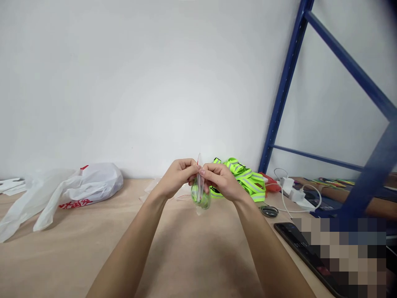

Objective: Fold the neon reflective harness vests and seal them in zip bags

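Both hands pinch the top of a clear zip bag (200, 194) with a red line near its mouth. Rolled up inside the bag is a neon-green reflective strap (204, 202). My left hand (179, 176) grips the bag from the left, fingers closed. On the other side, my right hand (221, 180) holds it with thumb and finger pressed together. The bag hangs above the table, edge-on to me. Behind my right hand lies a pile of neon-green reflective straps (251, 182) with black buckles, partly hidden by the hand.
Flat clear bags (182, 192) lie behind my hands. A white plastic bag (102, 182) with red print sits at the left. To the right are a red item (271, 184), white chargers (297, 194) with cables, a dark mouse (269, 211), a phone (297, 242) and a blue rack (281, 95).
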Motion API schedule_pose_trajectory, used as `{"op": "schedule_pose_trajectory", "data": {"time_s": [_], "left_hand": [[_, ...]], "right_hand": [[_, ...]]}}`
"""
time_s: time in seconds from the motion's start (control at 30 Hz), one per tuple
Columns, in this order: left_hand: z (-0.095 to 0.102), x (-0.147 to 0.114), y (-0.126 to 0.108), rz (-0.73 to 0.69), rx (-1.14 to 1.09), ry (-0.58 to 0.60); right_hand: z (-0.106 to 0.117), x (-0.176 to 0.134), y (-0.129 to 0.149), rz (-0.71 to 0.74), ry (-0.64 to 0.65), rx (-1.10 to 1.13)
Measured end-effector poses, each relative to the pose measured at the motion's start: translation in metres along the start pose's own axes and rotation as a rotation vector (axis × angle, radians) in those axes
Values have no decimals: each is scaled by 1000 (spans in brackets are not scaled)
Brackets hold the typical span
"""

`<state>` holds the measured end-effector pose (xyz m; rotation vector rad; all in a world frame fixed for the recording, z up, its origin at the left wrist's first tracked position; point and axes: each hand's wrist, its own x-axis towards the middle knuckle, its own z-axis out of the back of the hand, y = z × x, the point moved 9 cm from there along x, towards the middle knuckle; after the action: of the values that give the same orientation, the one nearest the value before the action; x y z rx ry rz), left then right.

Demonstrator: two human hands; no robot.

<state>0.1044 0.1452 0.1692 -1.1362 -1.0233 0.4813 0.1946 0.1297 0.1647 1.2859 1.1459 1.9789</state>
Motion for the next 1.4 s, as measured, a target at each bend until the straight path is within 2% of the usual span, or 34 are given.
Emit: {"op": "schedule_pose_trajectory", "data": {"time_s": [0.17, 0.43, 0.63, 0.7, 0.83, 0.93, 1.07, 1.27, 1.4], "left_hand": [[-7, -1, -1, 6, -108, 40], [-9, 2, 12, 70, -154, 50], [11, 5, 10, 51, -151, -61], [19, 3, 2, 25, -21, -101], [38, -4, -10, 33, 309, -223], [45, -6, -9, 71, 396, -247], [38, -4, -4, 82, 496, -205], [29, -3, -1, 77, 597, -164], [27, -5, -2, 73, 638, -164]], "right_hand": [[-3, -2, 3, 35, -17, 87], [-4, 1, -6, 27, -49, 177], [11, 5, -8, 64, -157, 286], [15, 5, -9, 29, -147, 134], [36, -2, -3, -37, -253, -469], [38, -8, 6, 10, -257, -776], [13, -10, 11, 138, -105, -873], [-15, -6, -10, 37, 113, -919], [-30, -5, -10, 65, 152, -933]]}}
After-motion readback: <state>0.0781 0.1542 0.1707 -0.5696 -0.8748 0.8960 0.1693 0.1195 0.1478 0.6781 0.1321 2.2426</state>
